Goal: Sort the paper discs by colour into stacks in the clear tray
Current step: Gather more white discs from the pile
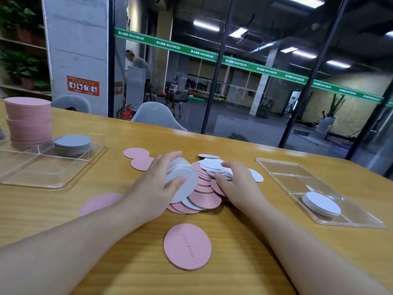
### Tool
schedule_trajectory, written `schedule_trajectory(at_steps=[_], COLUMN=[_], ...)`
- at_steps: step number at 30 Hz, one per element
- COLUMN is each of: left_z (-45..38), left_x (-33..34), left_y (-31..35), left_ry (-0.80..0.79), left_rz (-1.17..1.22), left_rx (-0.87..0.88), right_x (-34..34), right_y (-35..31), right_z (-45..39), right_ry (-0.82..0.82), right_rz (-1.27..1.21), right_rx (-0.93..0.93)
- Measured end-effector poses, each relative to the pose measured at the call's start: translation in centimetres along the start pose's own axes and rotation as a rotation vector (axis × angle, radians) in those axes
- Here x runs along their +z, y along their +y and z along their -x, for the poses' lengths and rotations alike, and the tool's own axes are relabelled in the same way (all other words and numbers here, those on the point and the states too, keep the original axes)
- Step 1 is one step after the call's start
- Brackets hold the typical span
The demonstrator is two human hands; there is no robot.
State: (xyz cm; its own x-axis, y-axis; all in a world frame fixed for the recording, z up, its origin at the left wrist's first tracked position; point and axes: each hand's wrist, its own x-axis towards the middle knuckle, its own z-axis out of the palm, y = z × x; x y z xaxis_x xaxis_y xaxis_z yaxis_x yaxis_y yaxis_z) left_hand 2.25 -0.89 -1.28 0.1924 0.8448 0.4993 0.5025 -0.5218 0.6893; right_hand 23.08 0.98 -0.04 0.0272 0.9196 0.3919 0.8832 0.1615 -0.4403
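Left hand (pixel 158 184) grips bunch of grey discs (pixel 182 179); right hand (pixel 236 182) rests, fingers curled, on mixed pile (pixel 204 196). I count five loose pink discs (pixel 187 245), two clear trays (pixel 51 182): left holds pink stack (pixel 28 122), grey stack (pixel 72 143); right holds white stack (pixel 322 203).

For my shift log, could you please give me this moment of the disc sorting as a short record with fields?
left hand: left hand grips a bundle of grey discs
right hand: right hand rests on the mixed pile, fingers curled over white discs
left tray: left tray holds a pink stack and a grey stack
right tray: right tray holds a white stack
loose: pink disc nearest the camera
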Motion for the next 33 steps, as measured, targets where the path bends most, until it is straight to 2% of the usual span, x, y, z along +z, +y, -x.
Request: schedule_trajectory(at_steps=[5,10,16,20,25,28,33], left_z=[0.1,0.4,0.5,0.4,0.4,0.4,0.3], left_x=[0.1,-0.1,-0.2,-0.3,-0.3,-0.3,-0.3], left_y=[-0.3,-0.3,-0.4,-0.5,-0.4,-0.3,-0.3], left_ry=[-0.072,-0.089,-0.056,-0.059,-0.076,-0.076,-0.067], left_rz=[-0.054,0.023,-0.021,-0.009,-0.031,-0.038,-0.039], left_rx=[-0.08,-0.108,-0.088,-0.096,-0.094,-0.095,-0.099], right_x=[0.3,0.7,0.5,-0.1,-1.2,-1.4,-1.2], right_y=[-1.3,-2.0,-1.2,-0.4,-0.1,0.0,0.2], right_z=[-2.0,-4.5,-5.8,-6.1,-6.4,-6.2,-4.8], right_ry=[-0.023,-0.054,-0.305,-0.298,-0.396,-0.368,-0.16], right_rz=[0.014,0.001,0.029,0.005,0.006,-0.005,0.012], right_rx=[0.066,0.096,0.145,0.117,0.047,0.016,-0.142])
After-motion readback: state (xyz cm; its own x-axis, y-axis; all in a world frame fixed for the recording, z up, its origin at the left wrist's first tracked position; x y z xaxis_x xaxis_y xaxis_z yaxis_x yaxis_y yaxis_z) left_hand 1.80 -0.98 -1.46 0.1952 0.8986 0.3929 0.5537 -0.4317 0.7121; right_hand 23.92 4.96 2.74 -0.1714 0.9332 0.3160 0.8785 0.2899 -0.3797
